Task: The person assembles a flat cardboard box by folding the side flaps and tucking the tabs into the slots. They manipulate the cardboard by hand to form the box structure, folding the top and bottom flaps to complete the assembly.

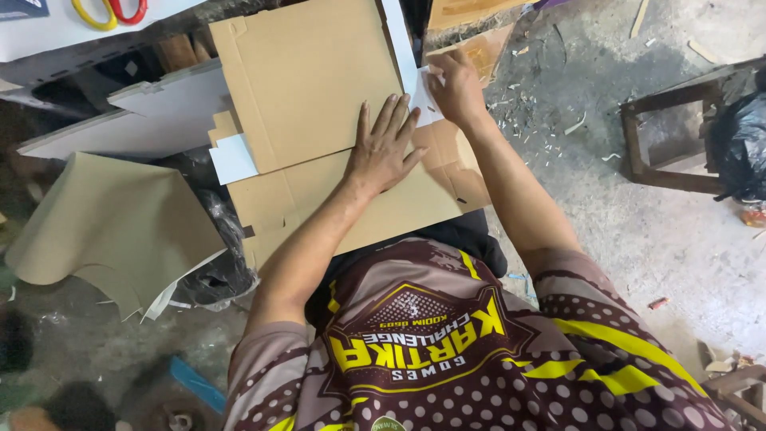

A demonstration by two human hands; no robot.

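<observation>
A flat brown cardboard box blank [307,88] lies across my lap, partly folded over a lower panel [351,209]. My left hand [384,148] presses flat on the cardboard near the fold, fingers spread. My right hand [456,86] pinches a white side flap [421,97] at the right edge of the blank. A small white tab [234,158] sticks out on the left side.
Loose cardboard sheets [112,223] and white boards [152,120] lie at the left. Scissors with red and yellow handles [108,11] rest on a white surface at top left. A wooden stool [674,132] and a black bag [742,144] stand at the right on the littered concrete floor.
</observation>
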